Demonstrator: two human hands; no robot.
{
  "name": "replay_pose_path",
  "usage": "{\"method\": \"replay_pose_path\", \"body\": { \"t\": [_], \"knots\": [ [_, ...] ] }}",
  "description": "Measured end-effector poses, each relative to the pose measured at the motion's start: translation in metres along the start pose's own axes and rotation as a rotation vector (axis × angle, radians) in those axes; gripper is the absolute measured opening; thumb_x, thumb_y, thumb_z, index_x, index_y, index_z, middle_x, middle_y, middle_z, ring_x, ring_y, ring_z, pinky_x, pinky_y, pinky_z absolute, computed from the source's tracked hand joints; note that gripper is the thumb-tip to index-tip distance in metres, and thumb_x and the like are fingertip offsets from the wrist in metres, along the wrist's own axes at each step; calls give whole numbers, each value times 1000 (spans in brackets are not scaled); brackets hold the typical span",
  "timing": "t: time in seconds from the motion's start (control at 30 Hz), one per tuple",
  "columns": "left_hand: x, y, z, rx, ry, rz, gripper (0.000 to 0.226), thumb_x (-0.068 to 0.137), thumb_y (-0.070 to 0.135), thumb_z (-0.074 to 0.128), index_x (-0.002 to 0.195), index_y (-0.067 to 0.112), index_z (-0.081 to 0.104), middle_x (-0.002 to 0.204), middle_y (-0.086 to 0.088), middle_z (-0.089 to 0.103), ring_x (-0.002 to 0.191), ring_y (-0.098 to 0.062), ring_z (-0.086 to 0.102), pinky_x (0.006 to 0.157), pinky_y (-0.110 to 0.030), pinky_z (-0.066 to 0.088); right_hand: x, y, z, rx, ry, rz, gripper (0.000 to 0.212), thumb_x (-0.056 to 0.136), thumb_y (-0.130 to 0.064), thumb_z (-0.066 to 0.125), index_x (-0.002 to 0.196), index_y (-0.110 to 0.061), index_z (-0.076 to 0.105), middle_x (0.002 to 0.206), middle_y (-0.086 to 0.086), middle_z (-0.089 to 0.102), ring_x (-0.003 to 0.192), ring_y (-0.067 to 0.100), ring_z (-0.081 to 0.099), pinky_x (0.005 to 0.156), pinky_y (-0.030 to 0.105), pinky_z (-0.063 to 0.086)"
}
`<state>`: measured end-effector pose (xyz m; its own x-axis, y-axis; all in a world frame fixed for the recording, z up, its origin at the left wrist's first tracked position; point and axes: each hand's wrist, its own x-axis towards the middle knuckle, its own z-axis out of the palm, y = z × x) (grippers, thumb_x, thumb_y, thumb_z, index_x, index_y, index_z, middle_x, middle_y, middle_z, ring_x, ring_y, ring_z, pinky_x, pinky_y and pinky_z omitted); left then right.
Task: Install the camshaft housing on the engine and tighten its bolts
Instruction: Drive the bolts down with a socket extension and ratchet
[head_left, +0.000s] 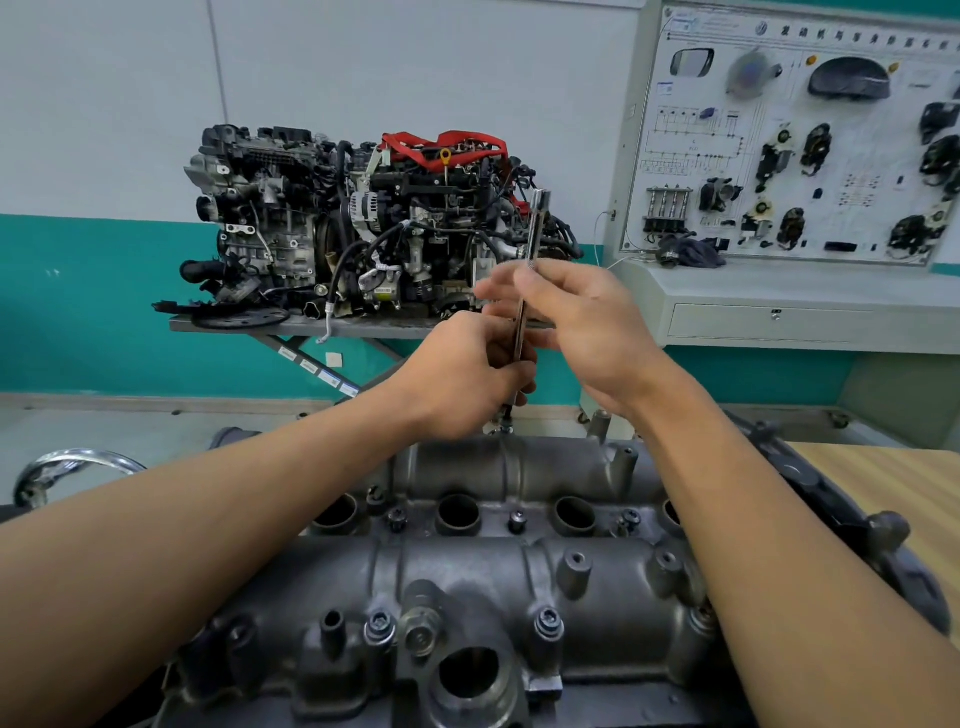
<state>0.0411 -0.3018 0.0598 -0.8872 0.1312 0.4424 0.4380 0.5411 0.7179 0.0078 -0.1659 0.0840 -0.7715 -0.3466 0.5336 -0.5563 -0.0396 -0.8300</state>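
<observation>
The camshaft housing (493, 571) sits on the engine. At its far edge a long extension bar (535, 228) stands nearly upright. The left hand (467, 374) grips the bar's lower shaft, and the right hand (587, 322) pinches it higher up.

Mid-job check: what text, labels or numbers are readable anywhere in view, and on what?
Display board header: row of Chinese characters, too blurred to quote.
Board diagrams and small labels: too small to read.
Stickers on the stand brace: too small to read.
Camshaft housing: no markings visible.
Extension bar: no markings visible.
</observation>
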Motion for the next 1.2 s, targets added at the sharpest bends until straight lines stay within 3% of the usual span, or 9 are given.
{"method": "replay_pose_path", "body": {
  "t": [0.13, 0.2, 0.37, 0.57, 0.7, 0.83, 0.93, 1.07, 1.2],
  "knots": [
    [0, -2, 1, -2, -16, -9, 10, 96, 8, 62, 94, 1, 67, 83, -12, 76, 72, -15, 74, 72, -30, 60, 1, 2, 4, -208, 228, -107, 24, 87, -24, 76, 70, -12, 63, 66, -1, 63, 59, 9, 55, 60, 22, 44],
    [0, -2, 1, -4, -28, -12, 11, 97, 10, 62, 96, 1, 68, 85, -13, 76, 75, -18, 75, 75, -31, 61, 0, 2, 3, -205, 289, -99, 31, 80, -32, 81, 70, -12, 60, 67, 4, 59, 61, 12, 52, 60, 26, 46],
    [-1, 0, 0, -9, -20, -12, 12, 99, 6, 56, 101, 0, 67, 87, -13, 75, 76, -18, 74, 72, -27, 61, -1, -2, -2, 20, -21, 5, 18, 102, -19, 53, 98, -16, 70, 95, 2, 77, 91, 15, 71, 73, 24, 54],
    [0, -1, 0, -23, -13, -29, 14, 99, 9, 57, 101, -2, 67, 88, -14, 76, 79, -17, 74, 73, -28, 60, 0, 2, -1, -161, 252, -130, 11, 85, -18, 78, 80, -17, 69, 72, 0, 76, 71, 16, 73, 70, 30, 58],
    [0, -2, -2, -3, -8, -12, 15, 99, 8, 59, 101, -2, 69, 87, -13, 76, 77, -14, 74, 73, -26, 60, 2, 2, -4, -95, 49, -37, 7, 98, -21, 62, 103, -19, 65, 88, -3, 78, 81, 8, 72, 72, 28, 54],
    [1, -2, -1, 73, 34, 1, 17, 94, 20, 68, 87, 5, 72, 79, -7, 76, 72, -18, 73, 68, -33, 59, 0, -1, -4, -136, 112, -120, 16, 91, -15, 70, 76, -21, 69, 74, -1, 75, 70, 10, 70, 72, 29, 58],
    [2, -2, -4, 160, 162, 53, 29, 83, 34, 80, 70, 10, 70, 65, -5, 72, 56, -18, 63, 56, -31, 52, -2, 1, -1, -197, 258, -163, 29, 76, -25, 86, 65, -21, 59, 56, -10, 60, 52, 6, 53, 56, 23, 49],
    [2, 2, -7, 91, 143, 70, 15, 90, 18, 73, 82, 6, 75, 73, -7, 75, 69, -21, 73, 71, -40, 62, -3, -4, -4, -110, 130, -86, 7, 89, -29, 73, 89, -22, 70, 85, -4, 75, 76, 7, 69, 66, 22, 52],
    [4, 10, -13, 88, -79, 90, 15, 98, 2, 57, 103, -5, 70, 100, -6, 74, 85, -18, 75, 80, -30, 61, -3, -8, -10, -27, -3, -89, 25, 102, -9, 50, 94, -18, 73, 96, 5, 77, 89, 19, 73, 77, 32, 57]
  ]
}}
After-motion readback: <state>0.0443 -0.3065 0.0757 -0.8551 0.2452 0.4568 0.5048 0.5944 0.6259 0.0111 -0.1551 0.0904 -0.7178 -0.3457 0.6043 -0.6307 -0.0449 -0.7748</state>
